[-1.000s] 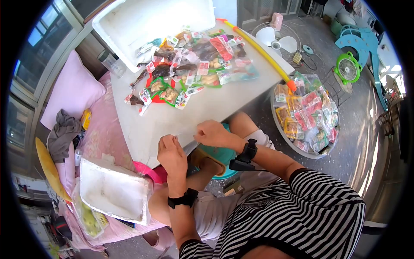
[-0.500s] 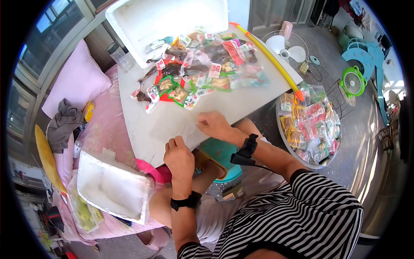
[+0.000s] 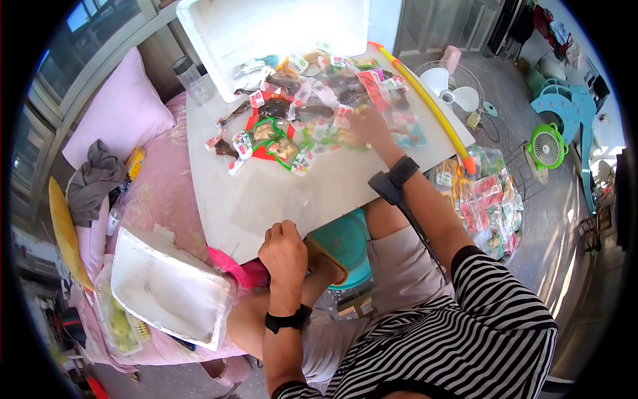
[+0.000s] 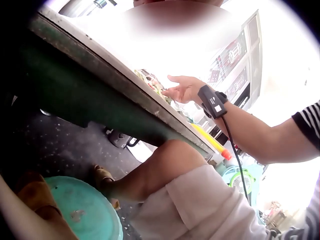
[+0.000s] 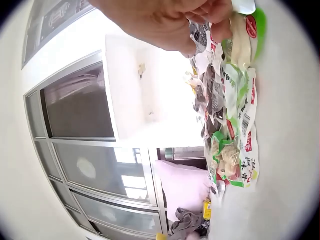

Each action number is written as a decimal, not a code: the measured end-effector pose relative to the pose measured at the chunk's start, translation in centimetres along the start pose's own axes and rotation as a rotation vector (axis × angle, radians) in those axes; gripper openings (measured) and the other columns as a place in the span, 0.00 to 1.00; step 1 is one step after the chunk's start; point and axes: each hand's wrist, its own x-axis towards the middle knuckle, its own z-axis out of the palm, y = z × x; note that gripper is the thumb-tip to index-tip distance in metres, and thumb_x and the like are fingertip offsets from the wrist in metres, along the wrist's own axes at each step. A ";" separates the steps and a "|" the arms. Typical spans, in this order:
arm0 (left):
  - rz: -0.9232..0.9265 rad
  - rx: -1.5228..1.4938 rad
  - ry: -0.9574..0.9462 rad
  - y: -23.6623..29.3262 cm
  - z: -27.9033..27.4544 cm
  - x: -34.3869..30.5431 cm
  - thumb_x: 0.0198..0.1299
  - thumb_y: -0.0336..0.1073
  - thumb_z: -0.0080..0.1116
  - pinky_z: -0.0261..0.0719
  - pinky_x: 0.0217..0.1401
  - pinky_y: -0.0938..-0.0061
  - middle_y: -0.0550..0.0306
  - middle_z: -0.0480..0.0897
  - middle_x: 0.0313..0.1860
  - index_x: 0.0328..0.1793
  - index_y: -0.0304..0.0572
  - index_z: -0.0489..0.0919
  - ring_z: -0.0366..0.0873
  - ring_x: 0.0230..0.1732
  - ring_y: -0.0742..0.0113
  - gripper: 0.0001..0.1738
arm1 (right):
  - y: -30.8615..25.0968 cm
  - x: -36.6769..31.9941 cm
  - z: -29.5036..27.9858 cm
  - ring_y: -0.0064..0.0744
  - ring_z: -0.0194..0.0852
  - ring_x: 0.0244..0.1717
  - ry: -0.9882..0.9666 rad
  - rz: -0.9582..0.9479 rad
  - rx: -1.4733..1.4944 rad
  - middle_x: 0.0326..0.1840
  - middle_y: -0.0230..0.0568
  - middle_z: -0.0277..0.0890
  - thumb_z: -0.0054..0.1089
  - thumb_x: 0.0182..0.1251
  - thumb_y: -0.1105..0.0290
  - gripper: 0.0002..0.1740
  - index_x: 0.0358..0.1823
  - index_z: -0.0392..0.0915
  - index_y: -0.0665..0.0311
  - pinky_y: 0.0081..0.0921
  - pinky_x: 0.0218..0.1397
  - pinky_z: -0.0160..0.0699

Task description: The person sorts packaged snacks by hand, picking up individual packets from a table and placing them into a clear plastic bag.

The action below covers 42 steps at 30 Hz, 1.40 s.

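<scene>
The left hand [image 3: 284,256] is near the front edge of the table [image 3: 219,213], fingertips bent together at a faint sheet of clear plastic [image 3: 302,203], which it appears to pinch. In the left wrist view only blurred fingers [image 4: 175,3] show at the top. Over the right part of the spread of food packets [image 3: 282,149] is the right hand [image 3: 372,133]. Its thumb stands apart from loosely extended fingers in the left wrist view. A packet with a green edge [image 5: 242,42] lies close by the right hand [image 5: 165,20]; contact is unclear.
A white foam box [image 3: 272,33] stands behind the packets, and another [image 3: 166,286] lies at the left. A yellow tube [image 3: 432,106] runs along the table's right side. Beyond it is a heap of packets [image 3: 488,199]. A teal stool [image 3: 352,246] is below the table.
The right hand has left the left hand's side and moved forward and right over the packets, its fingers loosened. The left hand stays near the table's front edge. The head view has shifted slightly.
</scene>
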 end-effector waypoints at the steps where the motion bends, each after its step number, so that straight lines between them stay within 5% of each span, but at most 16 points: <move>1: 0.003 -0.013 0.002 0.0 0.0 0.0 0.54 0.27 0.58 0.73 0.24 0.60 0.51 0.76 0.23 0.26 0.40 0.71 0.76 0.28 0.50 0.08 | -2.0 0.2 -0.7 0.38 0.80 0.26 0.064 0.048 -0.016 0.23 0.49 0.75 0.66 0.55 0.53 0.26 0.34 0.71 0.73 0.32 0.28 0.78; 4: 0.012 -0.055 0.022 0.2 0.1 0.0 0.54 0.28 0.59 0.73 0.24 0.60 0.50 0.75 0.23 0.25 0.40 0.70 0.76 0.27 0.50 0.09 | -0.4 1.8 3.3 0.38 0.79 0.31 0.088 0.168 0.367 0.26 0.46 0.73 0.67 0.55 0.58 0.22 0.31 0.70 0.72 0.32 0.32 0.78; 8: 0.026 -0.072 0.034 0.3 0.3 -0.1 0.54 0.29 0.59 0.72 0.24 0.59 0.50 0.75 0.22 0.25 0.39 0.70 0.76 0.26 0.49 0.10 | 0.5 1.7 5.5 0.31 0.74 0.26 0.133 -0.297 0.664 0.23 0.43 0.74 0.65 0.51 0.66 0.12 0.32 0.77 0.67 0.30 0.29 0.71; 9: 0.028 -0.069 0.030 0.3 0.2 -0.1 0.54 0.29 0.59 0.72 0.24 0.59 0.50 0.75 0.22 0.25 0.39 0.70 0.76 0.26 0.49 0.10 | 0.0 1.2 5.0 0.30 0.73 0.25 0.101 -0.356 0.679 0.22 0.43 0.74 0.64 0.50 0.68 0.11 0.33 0.78 0.67 0.29 0.29 0.70; 12: 0.028 -0.066 0.016 0.4 0.2 0.0 0.54 0.29 0.59 0.72 0.24 0.59 0.49 0.75 0.22 0.26 0.39 0.71 0.76 0.26 0.48 0.09 | -4.5 -1.9 -0.9 0.27 0.72 0.27 -0.170 -0.095 0.687 0.26 0.39 0.73 0.59 0.55 0.75 0.07 0.36 0.76 0.67 0.24 0.31 0.71; 15: 0.008 -0.090 0.000 0.3 0.4 -0.1 0.54 0.29 0.59 0.73 0.25 0.58 0.47 0.78 0.24 0.28 0.39 0.73 0.77 0.26 0.46 0.06 | -6.6 -5.0 -4.2 0.20 0.70 0.28 -0.243 -0.040 0.808 0.30 0.31 0.70 0.52 0.64 0.77 0.04 0.39 0.74 0.65 0.16 0.28 0.70; 19: -0.026 -0.149 -0.014 0.3 0.4 -0.2 0.53 0.29 0.59 0.73 0.27 0.56 0.45 0.79 0.26 0.32 0.38 0.76 0.77 0.26 0.43 0.04 | -6.4 -11.3 -8.3 0.24 0.74 0.31 -0.196 -0.338 0.752 0.28 0.30 0.72 0.51 0.65 0.73 0.08 0.43 0.76 0.65 0.17 0.29 0.71; 26: -0.047 -0.176 0.027 -0.1 1.7 -0.4 0.54 0.31 0.58 0.72 0.28 0.55 0.44 0.78 0.22 0.31 0.38 0.77 0.77 0.26 0.42 0.04 | -9.2 -21.0 -14.0 0.34 0.82 0.36 -0.282 -0.141 0.653 0.41 0.47 0.80 0.49 0.67 0.69 0.16 0.48 0.74 0.75 0.27 0.30 0.86; 30: -0.020 -0.195 0.075 -0.2 1.8 -0.6 0.56 0.32 0.58 0.71 0.27 0.55 0.44 0.78 0.22 0.31 0.38 0.76 0.76 0.25 0.42 0.06 | -10.1 -23.9 -14.2 0.37 0.83 0.37 -0.241 -0.078 0.908 0.40 0.47 0.80 0.50 0.66 0.70 0.15 0.49 0.74 0.74 0.29 0.30 0.86; 34: 0.010 -0.191 0.067 0.3 1.4 -0.7 0.56 0.32 0.57 0.71 0.27 0.56 0.45 0.77 0.22 0.29 0.38 0.75 0.76 0.25 0.44 0.06 | -9.1 -24.0 -11.6 0.42 0.83 0.39 -0.412 0.463 1.547 0.41 0.46 0.80 0.50 0.66 0.70 0.15 0.50 0.74 0.73 0.30 0.31 0.87; 42: 0.239 -0.114 0.066 1.1 2.0 -1.1 0.55 0.30 0.56 0.74 0.25 0.60 0.51 0.76 0.23 0.31 0.39 0.73 0.78 0.27 0.50 0.04 | -9.8 -23.8 -7.3 0.40 0.80 0.46 -0.379 0.452 1.726 0.45 0.41 0.78 0.53 0.67 0.69 0.15 0.52 0.72 0.67 0.31 0.44 0.83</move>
